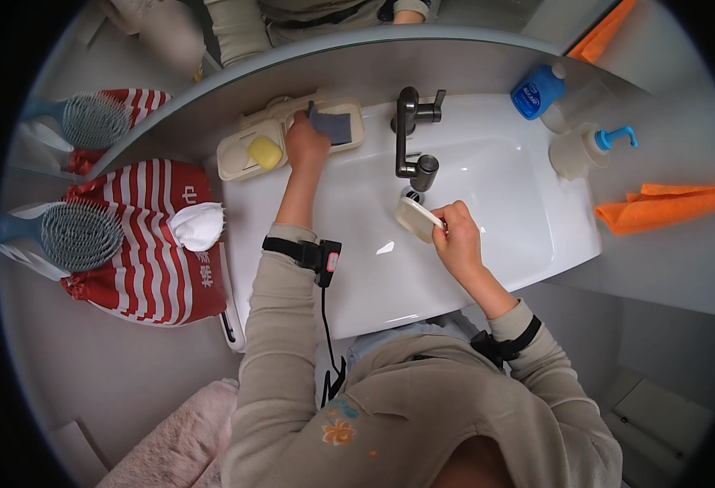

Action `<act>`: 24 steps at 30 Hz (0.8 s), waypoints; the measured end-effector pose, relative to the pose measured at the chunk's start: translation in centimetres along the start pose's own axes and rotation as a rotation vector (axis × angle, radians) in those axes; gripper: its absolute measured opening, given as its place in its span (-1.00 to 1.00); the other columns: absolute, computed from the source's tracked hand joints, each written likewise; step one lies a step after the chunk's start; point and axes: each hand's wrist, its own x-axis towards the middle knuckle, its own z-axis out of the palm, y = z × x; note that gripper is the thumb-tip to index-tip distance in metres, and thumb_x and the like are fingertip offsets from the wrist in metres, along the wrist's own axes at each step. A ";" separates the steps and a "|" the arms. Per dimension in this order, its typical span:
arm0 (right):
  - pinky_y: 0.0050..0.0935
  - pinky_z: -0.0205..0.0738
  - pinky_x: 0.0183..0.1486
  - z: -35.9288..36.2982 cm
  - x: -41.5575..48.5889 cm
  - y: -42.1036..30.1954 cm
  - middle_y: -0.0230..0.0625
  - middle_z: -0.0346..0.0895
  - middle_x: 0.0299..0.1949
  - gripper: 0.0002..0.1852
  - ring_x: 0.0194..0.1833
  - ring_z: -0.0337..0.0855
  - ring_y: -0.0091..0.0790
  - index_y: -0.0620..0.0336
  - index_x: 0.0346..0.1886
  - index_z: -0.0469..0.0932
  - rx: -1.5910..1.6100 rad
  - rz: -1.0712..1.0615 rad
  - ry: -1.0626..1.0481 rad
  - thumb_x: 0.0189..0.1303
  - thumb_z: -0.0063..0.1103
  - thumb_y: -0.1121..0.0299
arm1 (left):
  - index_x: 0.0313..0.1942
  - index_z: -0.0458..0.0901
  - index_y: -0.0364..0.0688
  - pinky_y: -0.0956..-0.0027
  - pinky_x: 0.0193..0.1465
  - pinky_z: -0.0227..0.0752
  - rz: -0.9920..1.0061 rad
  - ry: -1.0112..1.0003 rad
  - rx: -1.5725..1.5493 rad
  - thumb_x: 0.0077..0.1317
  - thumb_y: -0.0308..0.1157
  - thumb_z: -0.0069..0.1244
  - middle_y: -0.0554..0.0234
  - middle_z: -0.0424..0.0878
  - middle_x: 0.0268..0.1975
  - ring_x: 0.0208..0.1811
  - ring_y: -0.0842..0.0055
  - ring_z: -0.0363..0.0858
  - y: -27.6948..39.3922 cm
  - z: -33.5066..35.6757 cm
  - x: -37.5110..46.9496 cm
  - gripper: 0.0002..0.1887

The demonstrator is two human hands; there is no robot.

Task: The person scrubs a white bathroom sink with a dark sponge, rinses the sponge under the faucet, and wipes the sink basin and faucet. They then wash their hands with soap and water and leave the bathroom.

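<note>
My left hand (307, 143) reaches over a cream soap box (357, 135) on the sink's back left ledge. Its fingers pinch the left edge of a grey-blue cloth or scouring pad (334, 127), which lies in the box's right compartment; the fingertips are partly hidden. Just left of this hand, a yellow bar of soap (265, 152) sits in the left compartment. Over the white basin (357, 268), my right hand (458, 238) grips a shallow cream tray or lid (417, 221) by its right end. The tray is tilted, below the faucet spout and partly over the drain (413, 194).
A dark faucet (402, 134) rises behind the basin. To the right stand a blue bottle (538, 93), a pump bottle (577, 152) and a hanging orange cloth (662, 210). At left hang a red-striped bag (150, 244) and a hairbrush (82, 236). A mirror edge (394, 33) curves behind.
</note>
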 end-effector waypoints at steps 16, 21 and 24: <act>-0.43 0.40 -0.47 2.3 0.0 -0.9 -0.23 0.38 -0.42 -0.89 -0.51 0.45 -0.35 0.30 -0.37 0.51 0.039 0.029 -0.089 -0.01 0.11 0.66 | -0.04 0.45 -0.35 0.17 0.02 0.47 0.106 0.086 0.073 0.11 -0.42 0.16 -0.05 0.53 -0.06 0.02 0.11 0.52 1.6 -1.0 -2.1 -0.58; -0.54 0.58 -0.46 3.9 0.2 -1.7 -0.30 0.40 -0.41 -0.91 -0.51 0.46 -0.51 0.33 -0.35 0.51 0.141 0.227 -0.161 0.05 0.11 0.65 | 0.03 0.48 -0.33 0.12 0.23 0.29 0.411 0.115 0.161 0.12 -0.31 0.18 -0.04 0.50 0.08 0.20 0.13 0.39 1.3 -0.8 -5.0 -0.52; -0.52 0.59 -0.43 5.1 0.3 -2.4 -0.30 0.42 -0.37 -0.90 -0.44 0.48 -0.53 0.32 -0.28 0.49 0.444 0.413 -0.189 0.11 0.08 0.63 | -0.03 0.52 -0.32 0.08 0.31 0.17 0.446 -0.071 0.168 0.12 -0.26 0.17 -0.05 0.46 0.16 0.24 0.16 0.36 0.4 -0.3 -5.8 -0.54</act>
